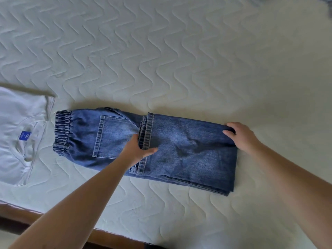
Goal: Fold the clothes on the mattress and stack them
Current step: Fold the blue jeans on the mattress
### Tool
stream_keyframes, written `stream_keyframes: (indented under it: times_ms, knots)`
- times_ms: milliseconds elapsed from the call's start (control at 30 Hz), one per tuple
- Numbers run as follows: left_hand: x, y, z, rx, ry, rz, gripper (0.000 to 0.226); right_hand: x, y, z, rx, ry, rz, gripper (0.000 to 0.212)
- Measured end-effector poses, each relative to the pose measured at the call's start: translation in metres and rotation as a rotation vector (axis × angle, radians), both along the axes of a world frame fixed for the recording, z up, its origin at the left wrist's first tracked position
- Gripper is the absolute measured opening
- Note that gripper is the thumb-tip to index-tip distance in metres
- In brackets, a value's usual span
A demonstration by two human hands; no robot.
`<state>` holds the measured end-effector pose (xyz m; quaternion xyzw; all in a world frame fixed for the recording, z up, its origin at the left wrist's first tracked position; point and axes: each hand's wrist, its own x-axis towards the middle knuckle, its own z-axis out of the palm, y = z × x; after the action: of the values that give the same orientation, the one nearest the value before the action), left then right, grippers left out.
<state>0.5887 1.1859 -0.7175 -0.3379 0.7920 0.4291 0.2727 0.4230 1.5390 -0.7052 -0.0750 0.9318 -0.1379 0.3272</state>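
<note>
- Folding is under way in the head view: the jeans (143, 146) lie across the near half of the mattress (179, 51), legs doubled back so the hems sit over the seat, just short of the back pocket.
- Left hand (138, 150) pinches the stacked hems, thumb on top and fingers tucked under the layers.
- Right hand (240, 135) curls its fingers over the far corner of the fold, at the jeans' end away from the waistband, gripping the denim.
- White T-shirt (19, 137) lies folded just beyond the elastic waistband, touching or nearly so.
- Denim of this kind is likely heavy and fairly stiff; it should hold a crease and not slip, but thick layers resist bending.
- Best hold, I judge: both ends of the doubled section, lifting it over toward the waistband.
</note>
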Motion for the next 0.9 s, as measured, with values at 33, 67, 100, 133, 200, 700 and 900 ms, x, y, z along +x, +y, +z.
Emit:
stream_keyframes:
  times_ms: [33, 67, 100, 133, 200, 700, 900]
  knots:
    - [0.003, 0.002, -0.003, 0.006, 0.004, -0.017, 0.068, -0.003, 0.001, -0.001, -0.028, -0.010, -0.017, 0.025]
    - [0.006, 0.003, -0.005, 0.007, 0.009, -0.029, 0.066, -0.005, 0.001, -0.001, -0.049, -0.009, -0.049, 0.025]
    - [0.008, 0.004, -0.007, 0.009, 0.007, -0.032, 0.064, -0.006, 0.000, -0.001, -0.059, 0.016, -0.084, 0.025]
    - [0.009, 0.003, -0.009, 0.020, -0.001, -0.030, 0.061, -0.004, -0.001, -0.001, -0.052, 0.068, -0.111, 0.025]
    - [0.010, 0.000, -0.010, 0.070, -0.026, -0.003, 0.059, 0.008, -0.004, 0.000, -0.029, 0.223, -0.138, 0.027]
    - [0.067, 0.028, 0.003, -0.303, 0.079, -0.026, 0.047, 0.192, -0.024, -0.021, 0.036, 0.216, 0.322, 0.113]
    - [0.071, 0.029, 0.000, -0.366, 0.069, -0.100, 0.026, 0.204, -0.008, -0.023, 0.067, 0.342, 0.282, 0.105]
